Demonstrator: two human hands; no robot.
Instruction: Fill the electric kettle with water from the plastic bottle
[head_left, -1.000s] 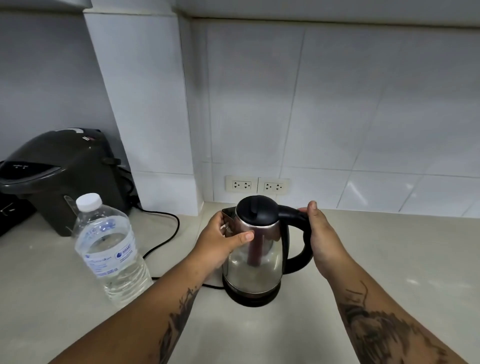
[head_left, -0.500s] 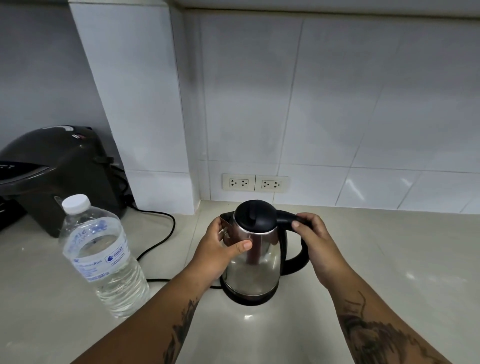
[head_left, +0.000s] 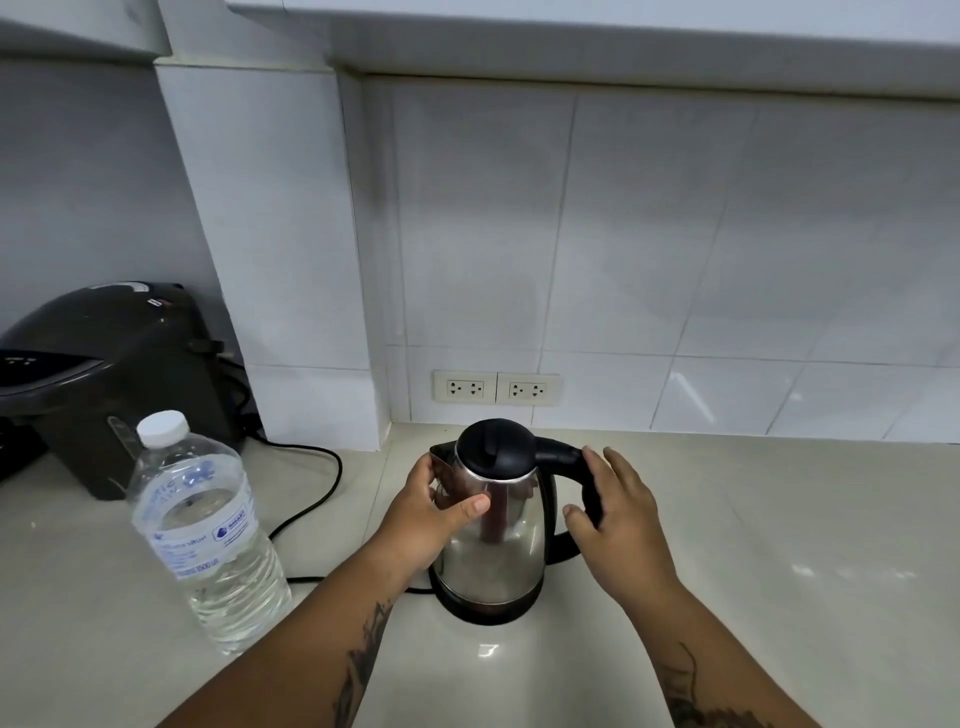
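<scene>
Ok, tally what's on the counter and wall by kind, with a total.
Electric kettle: 1
Plastic bottle: 1
Black hot water dispenser: 1
Wall sockets: 2
Total: 5

Left edge crops black appliance.

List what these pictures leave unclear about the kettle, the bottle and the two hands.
- Kettle, head view: water level inside hidden by the shut black lid and steel wall.
- Spout: partly covered by the left hand.
- Right hand: spread open beside the handle; whether its palm touches cannot be told.
- Bottle: small label print unreadable.
- Black cord: its plug end hidden behind the dark appliance.
</scene>
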